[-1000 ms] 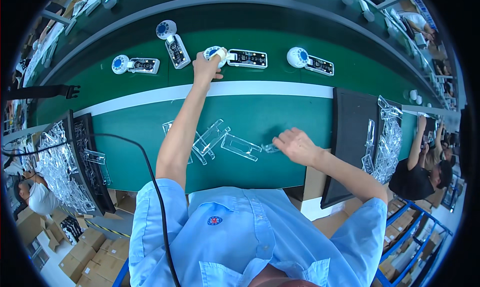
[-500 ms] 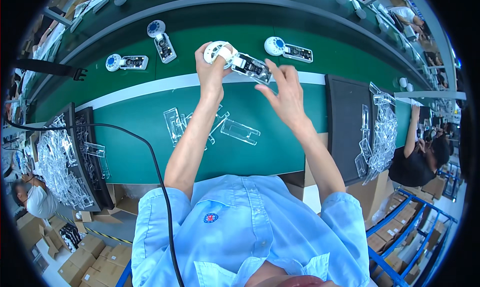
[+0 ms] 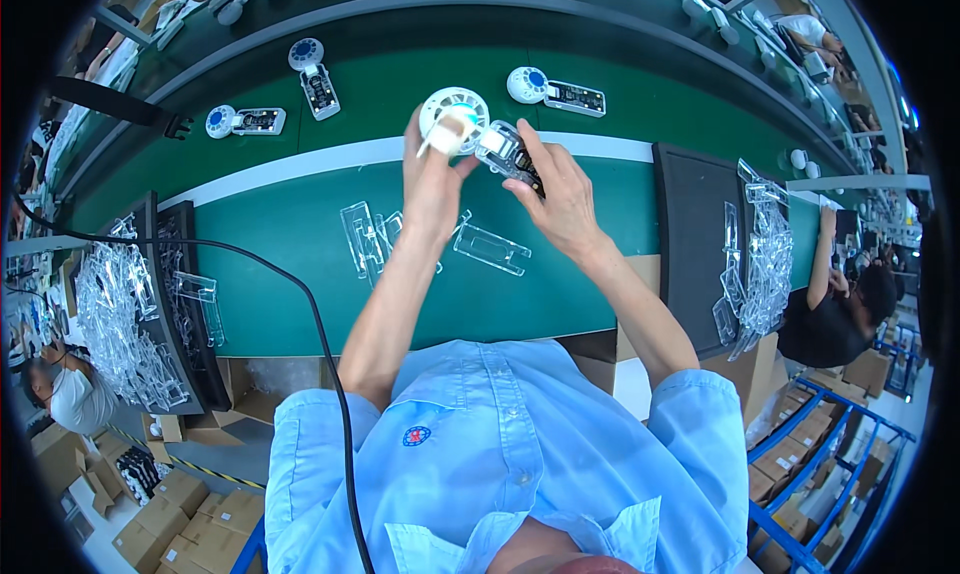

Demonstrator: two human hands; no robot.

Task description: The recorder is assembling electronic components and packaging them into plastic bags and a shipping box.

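Being held at twelve o'clock, the white device is gripped at its round head by the left hand and at its body, toward four o'clock, by the right hand.

Hard gloss on matt green, as my feed shows it
I see smooth white plastic on the held device, glassy clear plastic in the loose frames, a smooth, matt work surface, a dull black tray, soft woven cloth in the blue shirt and matt brown cardboard boxes.
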